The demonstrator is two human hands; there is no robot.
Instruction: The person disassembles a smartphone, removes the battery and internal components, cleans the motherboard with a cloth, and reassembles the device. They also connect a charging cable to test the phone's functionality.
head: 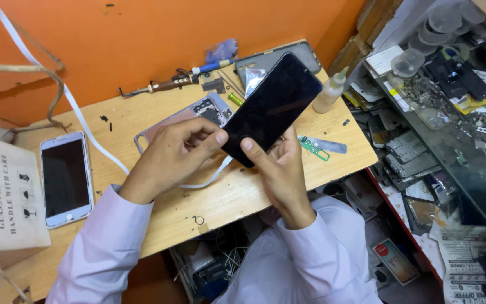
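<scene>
Both my hands hold a black phone screen panel [274,104] above the wooden bench [158,208], tilted with its far end up to the right. My left hand [178,152] pinches the near left edge with thumb and fingers. My right hand [277,166] supports the near end from below, its thumb on the glass. Under my left hand lies an opened phone body [201,111] with its circuit board exposed.
A white phone [66,177] lies face up at the left beside a cardboard box [7,197]. At the back are a soldering tool [167,84], a grey phone case [305,53] and a squeeze bottle [330,90]. A small green board [313,147] lies near the right edge. Cluttered glass shelves [451,112] stand to the right.
</scene>
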